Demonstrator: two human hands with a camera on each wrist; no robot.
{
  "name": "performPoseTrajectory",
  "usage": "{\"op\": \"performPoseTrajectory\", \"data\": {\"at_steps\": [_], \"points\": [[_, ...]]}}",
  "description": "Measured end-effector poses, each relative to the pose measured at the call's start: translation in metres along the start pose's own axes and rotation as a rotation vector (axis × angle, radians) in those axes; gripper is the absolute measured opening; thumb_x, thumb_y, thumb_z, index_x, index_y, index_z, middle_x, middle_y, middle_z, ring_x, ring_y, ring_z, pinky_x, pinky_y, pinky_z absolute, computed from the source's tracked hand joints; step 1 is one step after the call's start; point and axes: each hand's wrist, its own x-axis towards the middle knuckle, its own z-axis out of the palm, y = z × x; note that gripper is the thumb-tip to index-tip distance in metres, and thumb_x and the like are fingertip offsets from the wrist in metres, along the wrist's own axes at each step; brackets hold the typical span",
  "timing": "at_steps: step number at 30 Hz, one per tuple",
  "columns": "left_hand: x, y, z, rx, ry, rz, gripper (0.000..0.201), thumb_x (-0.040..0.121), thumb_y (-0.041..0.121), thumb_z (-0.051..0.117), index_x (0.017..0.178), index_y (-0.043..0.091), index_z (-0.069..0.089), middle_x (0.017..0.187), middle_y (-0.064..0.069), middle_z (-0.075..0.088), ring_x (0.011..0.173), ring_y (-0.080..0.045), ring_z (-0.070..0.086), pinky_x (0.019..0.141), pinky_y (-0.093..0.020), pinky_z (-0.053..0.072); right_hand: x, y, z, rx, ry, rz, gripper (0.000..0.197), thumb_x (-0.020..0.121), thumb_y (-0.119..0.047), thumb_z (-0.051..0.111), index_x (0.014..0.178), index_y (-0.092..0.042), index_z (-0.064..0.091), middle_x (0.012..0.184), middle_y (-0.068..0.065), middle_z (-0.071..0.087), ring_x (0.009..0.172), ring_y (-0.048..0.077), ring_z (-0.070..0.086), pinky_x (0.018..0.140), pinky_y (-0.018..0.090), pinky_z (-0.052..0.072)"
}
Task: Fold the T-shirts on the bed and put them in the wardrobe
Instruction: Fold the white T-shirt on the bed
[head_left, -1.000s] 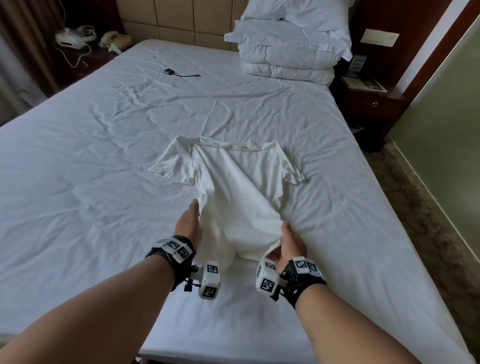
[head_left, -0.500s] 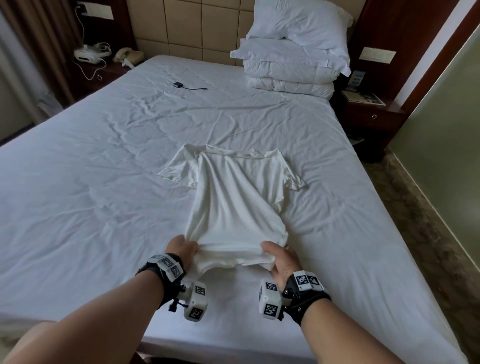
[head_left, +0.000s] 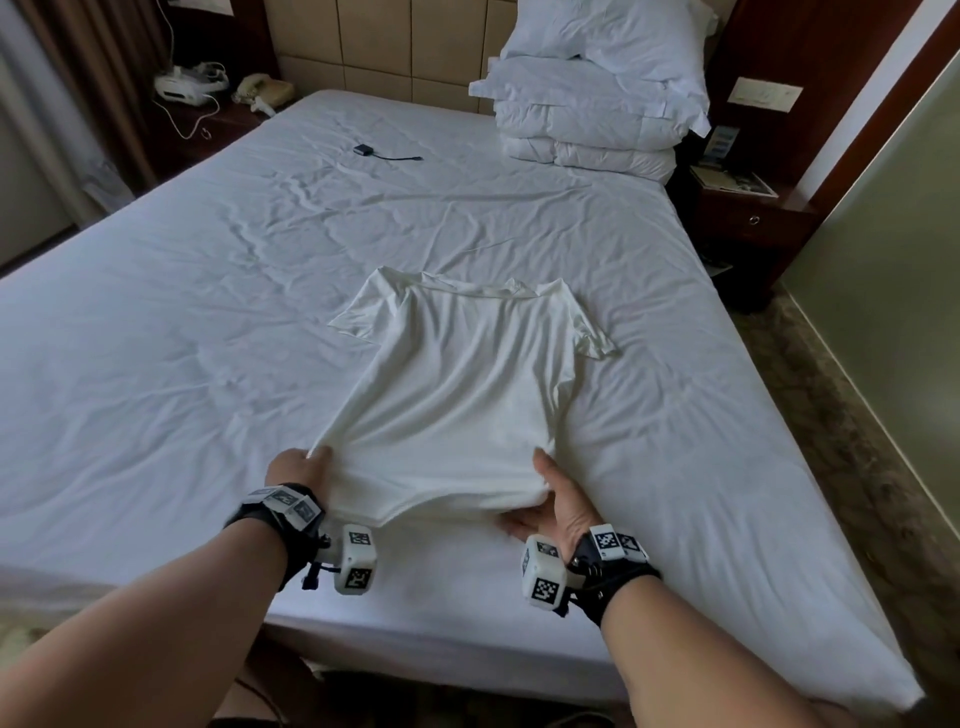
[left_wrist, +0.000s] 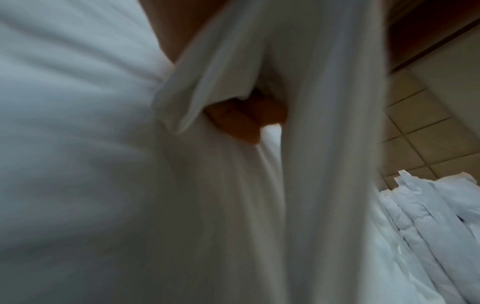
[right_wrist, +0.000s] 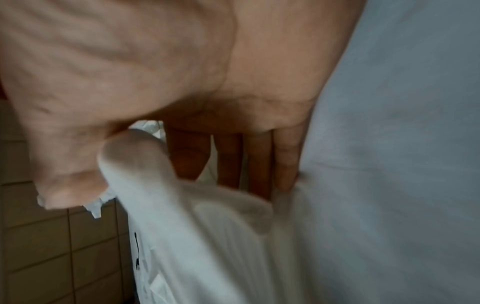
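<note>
One white T-shirt (head_left: 467, 395) lies in the lower middle of the head view on one bed (head_left: 208, 338), which wears a creased white sheet; the shirt is of thin, soft, finely rippled cloth, its collar toward the top of the frame and its two short sleeves spread to either side. Two hands hold its hem near the bottom of the frame. The left hand (head_left: 295, 467) grips the hem's left corner, and in the left wrist view its curled fingers (left_wrist: 241, 121) are wrapped in a bunched fold of the cloth. The right hand (head_left: 558, 504) holds the right corner with the thumb on top; the right wrist view shows its fingers (right_wrist: 259, 160) lying fairly straight beneath the cloth while the thumb pinches a rolled edge against them. Between the two hands the hem is pulled fairly taut and raised a little off the sheet. Each wrist bears one black strap with white cubes printed in black-and-white square marks. At the upper right of the head view a stack of plump white pillows (head_left: 597, 98) rests against a headboard of tan square panels. One small dark device (head_left: 363, 150) with a short cable lies on the sheet at the upper middle. Two dark wooden nightstands (head_left: 748, 218) flank the bed, the left one carrying one cream telephone (head_left: 262, 91).
</note>
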Motion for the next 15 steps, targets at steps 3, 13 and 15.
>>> {"op": "performPoseTrajectory", "data": {"at_steps": [3,13,15], "points": [[0.0,-0.005,0.001,-0.016,0.012,0.013,0.056,0.104,0.042,0.044,0.085,-0.008,0.062,0.079,-0.02,0.059,0.08,-0.037,0.057,0.068,-0.037,0.036,0.004,-0.007,0.001,0.111,0.012,0.034,0.067,0.074,-0.075,0.066,0.098,-0.013,0.072,0.109,0.02,0.072,0.103,0.041,0.069,0.105,0.064,0.039],[-0.016,-0.009,-0.012,0.168,-0.087,0.104,0.019,0.082,0.025,0.075,0.085,0.007,0.069,0.081,-0.014,0.07,0.074,-0.032,0.064,0.065,-0.035,0.048,0.007,0.019,0.001,0.092,0.105,-0.019,0.029,0.091,-0.015,0.061,0.115,0.0,0.066,0.087,0.016,0.072,0.07,0.027,0.066,0.057,0.035,0.058],[-0.013,-0.013,-0.017,0.185,-0.036,0.107,0.023,0.087,0.028,0.069,0.081,0.006,0.068,0.077,-0.013,0.068,0.068,-0.031,0.06,0.06,-0.033,0.043,0.004,0.024,0.0,-0.021,0.042,-0.056,0.045,0.078,-0.011,0.072,0.121,-0.005,0.064,0.087,0.013,0.069,0.06,0.02,0.062,0.044,0.025,0.05]]}}
